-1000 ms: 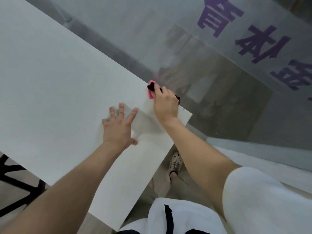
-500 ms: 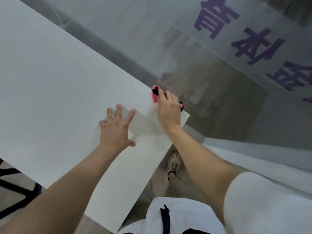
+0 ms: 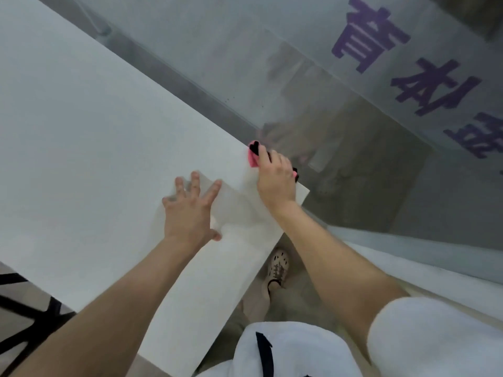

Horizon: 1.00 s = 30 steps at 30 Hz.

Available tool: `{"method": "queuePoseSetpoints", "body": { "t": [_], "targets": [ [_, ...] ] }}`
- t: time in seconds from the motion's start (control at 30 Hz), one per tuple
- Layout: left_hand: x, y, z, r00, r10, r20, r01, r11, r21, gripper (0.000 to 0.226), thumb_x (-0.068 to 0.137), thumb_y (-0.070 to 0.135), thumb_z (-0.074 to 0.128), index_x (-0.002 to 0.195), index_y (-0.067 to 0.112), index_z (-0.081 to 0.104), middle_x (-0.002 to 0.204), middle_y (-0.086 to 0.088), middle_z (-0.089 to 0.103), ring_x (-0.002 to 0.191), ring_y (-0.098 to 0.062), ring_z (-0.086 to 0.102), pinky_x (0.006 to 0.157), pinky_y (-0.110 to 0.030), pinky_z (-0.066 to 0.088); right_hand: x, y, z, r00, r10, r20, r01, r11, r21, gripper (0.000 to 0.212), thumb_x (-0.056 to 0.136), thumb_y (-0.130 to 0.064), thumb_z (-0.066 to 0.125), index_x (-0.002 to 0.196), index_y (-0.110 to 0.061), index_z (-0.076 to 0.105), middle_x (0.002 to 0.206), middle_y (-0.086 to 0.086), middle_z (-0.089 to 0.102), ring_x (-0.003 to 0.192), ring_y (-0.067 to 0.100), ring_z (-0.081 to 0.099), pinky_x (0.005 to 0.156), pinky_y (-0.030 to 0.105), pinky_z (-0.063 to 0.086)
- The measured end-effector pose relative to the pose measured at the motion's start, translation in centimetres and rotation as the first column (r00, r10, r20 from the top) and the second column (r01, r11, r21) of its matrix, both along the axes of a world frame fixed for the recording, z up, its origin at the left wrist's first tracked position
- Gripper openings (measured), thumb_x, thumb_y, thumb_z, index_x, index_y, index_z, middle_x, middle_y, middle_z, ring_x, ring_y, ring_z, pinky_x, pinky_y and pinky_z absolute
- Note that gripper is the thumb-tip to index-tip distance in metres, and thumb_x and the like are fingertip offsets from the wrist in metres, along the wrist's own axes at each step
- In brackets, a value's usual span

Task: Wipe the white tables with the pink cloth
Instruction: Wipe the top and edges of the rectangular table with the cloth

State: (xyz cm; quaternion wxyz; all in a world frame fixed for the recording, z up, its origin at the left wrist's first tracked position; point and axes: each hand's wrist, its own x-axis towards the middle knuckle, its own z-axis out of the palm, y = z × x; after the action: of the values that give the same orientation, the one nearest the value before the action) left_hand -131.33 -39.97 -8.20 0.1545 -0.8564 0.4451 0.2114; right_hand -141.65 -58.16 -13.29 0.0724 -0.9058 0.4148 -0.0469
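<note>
We logged right hand [image 3: 276, 180] clutching pink cloth [image 3: 253, 159], bunched on far edge of white table [image 3: 95, 131] near its corner, likely to clean edge. Left hand [image 3: 187, 210] lay flat on table, fingers spread, empty: probably bracing reach.

The flat white rectangular table top [image 3: 81, 131] looks smooth and matt. At its far edge the small pink-and-black cloth [image 3: 253, 160] is soft fabric. Beyond that edge, the frosted glass panel with purple lettering [image 3: 217, 36] is glossy and reflective.
</note>
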Motion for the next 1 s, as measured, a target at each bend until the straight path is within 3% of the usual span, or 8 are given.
{"method": "queuePoseSetpoints", "body": {
  "t": [0.1, 0.3, 0.43, 0.53, 0.63, 0.73, 0.9, 1.0],
  "targets": [
    [0.1, -0.2, 0.1, 1.000, 0.018, -0.018, -0.018, 1.000, -0.006, 0.145, 0.062, 0.077, 0.089, 0.169, 0.047, -0.004, 0.180, -0.013, -0.003, 0.162, -0.051, 0.009, 0.108, -0.062, 0.047, -4.5, 0.5, 1.1, 0.987, -0.097, -0.128, 0.098, 0.995, 0.002, 0.058, 0.084, 0.008, 0.058, 0.140, -0.002, 0.060, 0.109, 0.019, 0.070, 0.100, 0.040, 0.067, 0.097, 0.050, 0.053],
    [0.5, -0.3, 1.3, 0.993, 0.053, -0.106, -0.054, 0.999, -0.002, 0.135, 0.064, 0.067, 0.094, 0.166, 0.045, 0.008, 0.177, -0.010, 0.001, 0.161, -0.048, 0.011, 0.108, -0.061, 0.048, 15.2, 1.3, 1.7, 0.986, 0.054, -0.157, -0.031, 0.989, 0.144, 0.044, 0.103, -0.002, 0.040, 0.144, -0.008, 0.053, 0.129, 0.015, 0.068, 0.117, 0.035, 0.066, 0.099, 0.044, 0.047],
    [5.9, 0.4, 2.4, 0.982, 0.060, -0.179, -0.089, 0.984, -0.154, 0.095, 0.080, 0.053, 0.090, 0.160, 0.036, 0.042, 0.165, 0.002, 0.041, 0.151, -0.027, 0.038, 0.111, -0.048, 0.049, 13.4, 0.7, 1.6, 0.984, 0.096, -0.151, -0.068, 0.981, 0.181, 0.055, 0.100, -0.003, 0.048, 0.153, -0.017, 0.051, 0.119, 0.009, 0.070, 0.105, 0.034, 0.069, 0.083, 0.043, 0.050],
    [12.7, 0.6, 2.0, 0.977, 0.202, -0.068, -0.210, 0.966, -0.150, 0.124, 0.072, 0.060, 0.094, 0.169, 0.043, 0.018, 0.178, -0.004, 0.015, 0.164, -0.036, 0.014, 0.124, -0.063, 0.033, 3.6, -0.3, 1.3, 0.992, -0.028, -0.125, 0.034, 0.998, 0.046, 0.046, 0.104, -0.010, 0.055, 0.149, -0.018, 0.058, 0.108, 0.009, 0.072, 0.091, 0.037, 0.070, 0.068, 0.040, 0.045],
    [17.4, 0.3, 0.9, 0.936, 0.334, -0.110, -0.336, 0.942, -0.001, 0.150, 0.062, 0.064, 0.098, 0.168, 0.051, -0.008, 0.180, -0.004, -0.017, 0.165, -0.045, -0.012, 0.118, -0.082, 0.025, -1.2, 0.1, 1.8, 0.971, -0.046, -0.235, 0.051, 0.999, 0.016, 0.047, 0.099, -0.005, 0.060, 0.146, -0.010, 0.060, 0.108, 0.013, 0.073, 0.091, 0.038, 0.070, 0.073, 0.043, 0.054],
    [18.4, -0.3, 0.2, 0.924, 0.350, -0.153, -0.343, 0.937, 0.069, 0.153, 0.058, 0.063, 0.101, 0.166, 0.055, -0.007, 0.178, -0.006, -0.020, 0.163, -0.049, -0.015, 0.113, -0.087, 0.025, 5.6, 0.7, 2.1, 0.961, -0.043, -0.273, 0.056, 0.998, 0.039, 0.052, 0.093, 0.002, 0.054, 0.144, -0.004, 0.057, 0.116, 0.017, 0.071, 0.100, 0.040, 0.069, 0.080, 0.044, 0.052],
    [18.5, -0.1, -0.7, 0.925, 0.358, -0.126, -0.358, 0.933, 0.020, 0.153, 0.052, 0.068, 0.099, 0.164, 0.059, -0.005, 0.178, -0.007, -0.015, 0.162, -0.049, -0.011, 0.112, -0.085, 0.028, 25.0, 2.2, 2.4, 0.954, 0.184, -0.238, -0.161, 0.980, 0.116, 0.040, 0.106, -0.008, 0.040, 0.145, -0.009, 0.051, 0.130, 0.014, 0.067, 0.116, 0.033, 0.067, 0.087, 0.041, 0.051],
    [18.6, 0.0, -0.6, 0.935, 0.335, -0.119, -0.333, 0.942, 0.032, 0.153, 0.053, 0.069, 0.099, 0.165, 0.059, -0.005, 0.179, -0.006, -0.016, 0.163, -0.049, -0.011, 0.113, -0.084, 0.029, 23.7, 2.0, 1.8, 0.944, 0.202, -0.262, -0.182, 0.978, 0.098, 0.052, 0.103, -0.006, 0.044, 0.156, -0.010, 0.042, 0.128, 0.012, 0.064, 0.112, 0.031, 0.067, 0.086, 0.041, 0.052]
  ]
}}
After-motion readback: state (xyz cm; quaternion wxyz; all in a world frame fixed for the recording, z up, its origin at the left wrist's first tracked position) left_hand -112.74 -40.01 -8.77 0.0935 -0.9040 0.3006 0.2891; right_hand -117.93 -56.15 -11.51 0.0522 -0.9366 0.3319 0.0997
